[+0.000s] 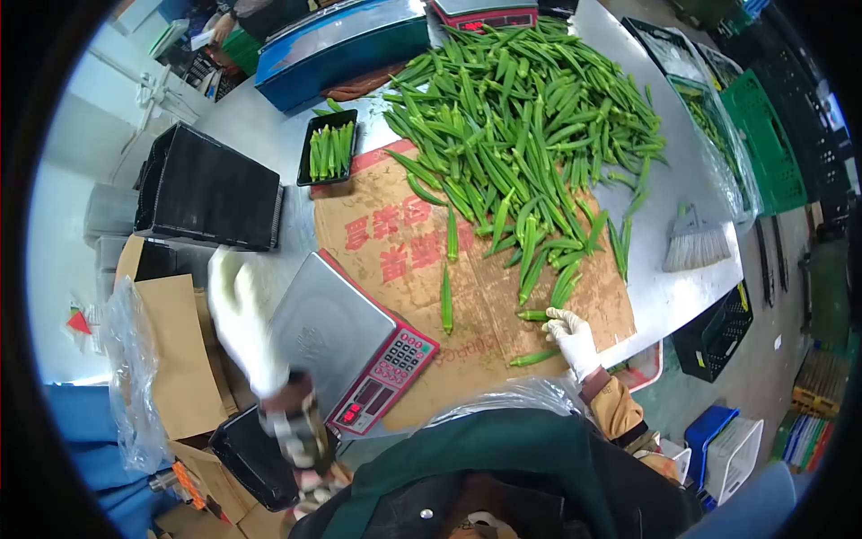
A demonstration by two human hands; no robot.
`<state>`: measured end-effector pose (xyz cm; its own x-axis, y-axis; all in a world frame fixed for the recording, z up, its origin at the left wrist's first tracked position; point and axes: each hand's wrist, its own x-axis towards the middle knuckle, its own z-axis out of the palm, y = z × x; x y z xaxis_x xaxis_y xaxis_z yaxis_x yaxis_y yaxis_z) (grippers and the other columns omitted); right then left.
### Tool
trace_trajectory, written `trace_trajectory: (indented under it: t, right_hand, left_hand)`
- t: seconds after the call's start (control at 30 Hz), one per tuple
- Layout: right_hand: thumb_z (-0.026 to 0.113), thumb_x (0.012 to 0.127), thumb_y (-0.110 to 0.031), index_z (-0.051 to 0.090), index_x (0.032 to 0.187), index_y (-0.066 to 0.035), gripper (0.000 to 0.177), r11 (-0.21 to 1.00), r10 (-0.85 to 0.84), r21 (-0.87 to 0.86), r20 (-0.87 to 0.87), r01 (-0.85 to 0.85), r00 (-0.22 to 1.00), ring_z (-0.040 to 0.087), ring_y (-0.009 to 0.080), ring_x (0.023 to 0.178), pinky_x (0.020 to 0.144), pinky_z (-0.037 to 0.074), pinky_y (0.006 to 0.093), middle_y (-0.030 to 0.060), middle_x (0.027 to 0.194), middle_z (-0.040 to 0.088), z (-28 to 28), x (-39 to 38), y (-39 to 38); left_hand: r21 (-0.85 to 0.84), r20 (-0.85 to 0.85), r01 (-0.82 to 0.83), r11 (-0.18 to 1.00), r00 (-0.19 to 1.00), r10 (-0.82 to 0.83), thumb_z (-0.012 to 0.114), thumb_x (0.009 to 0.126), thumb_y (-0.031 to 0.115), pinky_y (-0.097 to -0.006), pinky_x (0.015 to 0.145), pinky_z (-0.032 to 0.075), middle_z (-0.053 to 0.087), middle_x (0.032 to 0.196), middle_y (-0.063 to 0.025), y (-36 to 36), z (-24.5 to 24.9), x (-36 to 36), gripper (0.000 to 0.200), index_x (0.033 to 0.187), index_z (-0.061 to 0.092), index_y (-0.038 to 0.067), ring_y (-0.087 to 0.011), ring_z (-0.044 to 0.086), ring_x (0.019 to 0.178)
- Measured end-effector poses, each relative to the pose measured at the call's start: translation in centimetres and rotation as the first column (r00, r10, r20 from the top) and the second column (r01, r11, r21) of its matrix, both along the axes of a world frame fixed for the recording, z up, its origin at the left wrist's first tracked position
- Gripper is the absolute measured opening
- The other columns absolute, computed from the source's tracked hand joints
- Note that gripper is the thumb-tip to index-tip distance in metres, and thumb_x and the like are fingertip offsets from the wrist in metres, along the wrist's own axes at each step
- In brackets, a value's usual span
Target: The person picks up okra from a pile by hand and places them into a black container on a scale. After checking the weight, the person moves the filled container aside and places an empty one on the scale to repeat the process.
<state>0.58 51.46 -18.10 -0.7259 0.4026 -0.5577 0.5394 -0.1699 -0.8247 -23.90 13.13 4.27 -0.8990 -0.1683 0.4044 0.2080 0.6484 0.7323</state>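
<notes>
My left hand [238,314], in a white glove, is smeared by motion between the stack of black trays [206,189] and the scale [332,328]; its fingers cannot be made out. My right hand [572,340], also white-gloved, is closed at the tip of an okra pod [532,315] on the cardboard sheet [413,269]. Just below it lies another loose okra pod [533,357]. A large okra heap [530,117] spreads over the cardboard and the metal table. One black tray [332,148] holds several okra pods side by side.
A second red scale [485,13] and a blue box [341,49] stand at the back. On the table's right lies a brush [697,242]. Green crates [763,139] are beyond that edge. An opened cardboard box [175,350] sits at lower left, beside plastic film [135,377].
</notes>
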Motion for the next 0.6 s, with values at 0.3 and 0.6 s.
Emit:
trace_trajectory:
  t: [0.3, 0.6]
  right_hand:
    - [0.074, 0.087, -0.022, 0.071, 0.117, -0.009, 0.033, 0.458, 0.657, 0.763, 0.054, -0.456, 0.752, 0.067, 0.0264, 0.089, 0.08, 0.052, 0.0391, 0.0089, 0.097, 0.069, 1.6, 3.3, -1.5]
    - [0.071, 0.084, -0.011, 0.068, 0.107, -0.011, 0.023, 0.479, 0.705, 0.642, 0.125, -0.598, 0.698, 0.062, 0.0223, 0.098, 0.086, 0.048, 0.0369, 0.0061, 0.102, 0.064, 0.2, 3.3, -0.9]
  left_hand:
    - [-0.581, 0.292, -0.409, 0.704, 0.703, 0.649, 0.047, 0.107, 0.04, -0.0396, 0.086, 0.052, 0.072, 0.109, -0.0245, -22.2, -4.9, 21.1, 0.053, 0.118, 0.068, -0.007, -0.0341, 0.069, 0.095]
    - [0.212, 0.207, -0.633, 0.745, 0.774, 0.598, 0.064, 0.101, 0.021, -0.0267, 0.098, 0.049, 0.071, 0.121, -0.0124, -24.4, -5.2, 21.5, 0.037, 0.124, 0.067, -0.007, -0.0151, 0.065, 0.105]
